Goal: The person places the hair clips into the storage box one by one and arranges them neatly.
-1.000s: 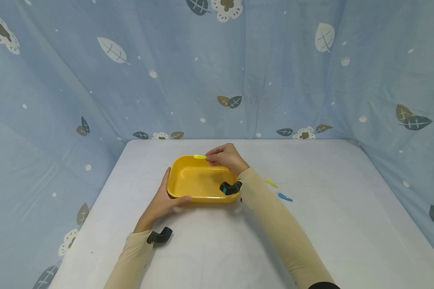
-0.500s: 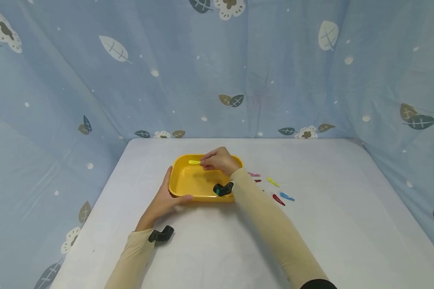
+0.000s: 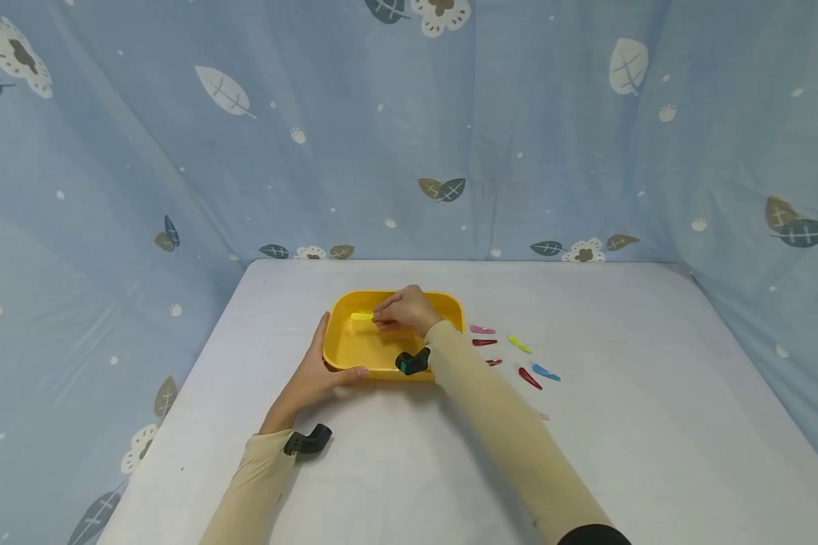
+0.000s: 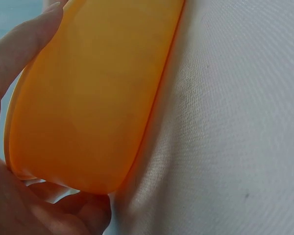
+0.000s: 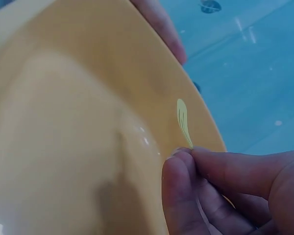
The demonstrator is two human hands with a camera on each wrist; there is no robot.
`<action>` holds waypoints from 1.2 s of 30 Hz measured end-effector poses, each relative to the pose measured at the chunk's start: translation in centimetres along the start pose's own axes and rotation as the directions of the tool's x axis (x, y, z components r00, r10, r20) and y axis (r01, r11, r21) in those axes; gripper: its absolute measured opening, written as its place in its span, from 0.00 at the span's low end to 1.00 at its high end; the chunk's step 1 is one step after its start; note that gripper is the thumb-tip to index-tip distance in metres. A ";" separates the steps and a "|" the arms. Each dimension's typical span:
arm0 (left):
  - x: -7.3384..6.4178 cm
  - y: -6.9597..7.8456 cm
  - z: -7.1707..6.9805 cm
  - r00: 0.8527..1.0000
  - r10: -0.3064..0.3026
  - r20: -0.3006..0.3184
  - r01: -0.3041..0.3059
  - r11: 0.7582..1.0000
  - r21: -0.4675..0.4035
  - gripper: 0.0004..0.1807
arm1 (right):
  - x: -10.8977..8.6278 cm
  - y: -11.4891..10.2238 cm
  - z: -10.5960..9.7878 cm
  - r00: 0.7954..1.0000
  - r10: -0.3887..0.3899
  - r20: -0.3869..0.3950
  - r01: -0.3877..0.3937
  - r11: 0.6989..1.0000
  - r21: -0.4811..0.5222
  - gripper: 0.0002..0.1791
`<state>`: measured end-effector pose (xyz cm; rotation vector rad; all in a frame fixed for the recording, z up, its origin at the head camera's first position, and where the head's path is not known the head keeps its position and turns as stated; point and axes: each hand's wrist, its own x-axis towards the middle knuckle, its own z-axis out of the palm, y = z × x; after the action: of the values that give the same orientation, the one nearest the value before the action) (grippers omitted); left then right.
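Note:
A yellow plastic basin point(image 3: 351, 350) stands on the white-covered table. My left hand point(image 3: 313, 377) grips its left end, the thumb along the front wall and the fingers round the far side. In the left wrist view the basin's orange-looking outer wall point(image 4: 93, 98) fills the space between thumb and fingers. Over the basin's inside, my right hand point(image 3: 406, 309) pinches a yellow snap hair clip point(image 3: 360, 316) by one end. The right wrist view shows that clip point(image 5: 182, 115) sticking up from between thumb and fingertip, close to the basin's wall.
Right of the basin lie several loose hair clips: a pink one point(image 3: 482, 329), dark red ones, a yellow-green one point(image 3: 520, 344), a blue one point(image 3: 546, 372) and a red one point(image 3: 530, 378). Another pink clip point(image 3: 543, 415) is partly hidden by the right sleeve. A patterned blue curtain point(image 3: 382, 136) hangs behind.
My right hand has lowered the yellow hair clip from the basin's far rim into its inside, shifting slightly left. More clips on the table have come out from behind the right arm.

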<state>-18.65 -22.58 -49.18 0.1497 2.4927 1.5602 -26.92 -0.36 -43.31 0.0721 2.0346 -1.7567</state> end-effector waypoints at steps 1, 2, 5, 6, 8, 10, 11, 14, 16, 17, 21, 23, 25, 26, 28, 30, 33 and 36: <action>0.0 0.0 0.0 1.000 0.005 0.002 -0.005 1.000 -0.003 0.72 | 0.0 0.0 0.1 1.000 0.004 -0.001 -0.004 1.000 0.002 0.08; 0.0 0.0 0.0 1.000 0.009 0.004 -0.009 1.000 -0.006 0.71 | 0.1 0.0 0.2 1.000 0.007 -0.001 -0.007 1.000 0.004 0.09; -0.1 0.1 0.0 1.000 0.014 0.004 -0.014 1.000 -0.012 0.71 | 0.1 0.0 0.4 1.000 0.016 -0.002 -0.016 1.000 0.002 0.09; -0.1 0.1 0.0 1.000 0.014 0.005 -0.014 1.000 -0.009 0.71 | 0.2 0.1 0.4 1.000 0.018 -0.003 -0.018 1.000 0.000 0.09; -0.1 0.1 -0.1 1.000 0.013 0.007 -0.013 1.000 -0.008 0.71 | 0.2 0.1 0.5 1.000 0.022 -0.005 -0.022 1.000 0.001 0.09; -0.1 0.1 -0.1 1.000 0.010 0.006 -0.010 1.000 -0.010 0.71 | 0.3 0.1 0.6 1.000 0.024 -0.007 -0.024 1.000 0.003 0.09; -0.1 0.1 -0.1 1.000 0.007 0.005 -0.007 1.000 -0.010 0.71 | 0.4 0.1 0.7 1.000 0.025 -0.008 -0.025 1.000 0.002 0.09; -0.2 0.1 0.0 1.000 0.001 0.003 -0.001 1.000 -0.012 0.71 | 0.6 0.2 0.8 0.999 0.032 -0.011 -0.032 1.000 0.000 0.09; -0.1 0.0 0.0 1.000 -0.004 0.002 0.004 1.000 -0.008 0.71 | 0.8 0.3 0.8 0.999 0.035 -0.012 -0.035 0.999 -0.001 0.09; -0.1 0.0 0.0 1.000 -0.007 0.001 0.007 1.000 -0.005 0.71 | 0.9 0.3 0.9 0.999 0.037 -0.013 -0.037 0.999 -0.001 0.09; 0.0 0.0 0.0 1.000 -0.011 0.006 0.011 1.000 0.009 0.71 | 1.2 0.6 0.9 0.999 0.050 -0.021 -0.050 0.999 0.000 0.09; 0.0 0.0 -0.1 1.000 -0.009 0.006 0.009 1.000 0.008 0.72 | 1.3 0.7 0.9 0.998 0.060 -0.027 -0.060 0.998 -0.012 0.09; 0.0 0.1 -0.1 1.000 -0.003 0.005 0.003 1.000 0.005 0.72 | 1.3 0.7 1.0 0.997 0.068 -0.033 -0.069 0.997 -0.024 0.09; 0.0 0.1 -0.1 1.000 -0.002 0.003 0.002 1.000 0.003 0.72 | 1.4 0.7 1.0 0.997 0.069 -0.038 -0.070 0.997 -0.028 0.08; -0.1 0.1 -0.1 1.000 0.002 0.004 -0.002 1.000 0.005 0.72 | 1.4 0.7 1.1 0.996 0.072 -0.046 -0.073 0.997 -0.030 0.08; -0.1 0.1 -0.1 1.000 0.004 0.002 -0.004 1.000 0.000 0.72 | 1.6 0.8 1.2 0.996 0.077 -0.051 -0.078 0.997 -0.025 0.08; -0.1 0.1 -0.1 1.000 0.009 0.005 -0.009 1.000 0.000 0.72 | 1.8 0.8 1.4 0.994 0.089 -0.059 -0.091 0.996 -0.023 0.08; -0.1 0.0 -0.1 1.000 0.014 0.005 -0.014 1.000 0.000 0.72 | 1.9 0.9 1.6 0.993 0.098 -0.071 -0.100 0.995 -0.030 0.08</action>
<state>-18.58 -22.69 -49.11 0.1714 2.4929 1.5635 -27.86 -2.20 -44.95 0.2233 2.0714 -1.6812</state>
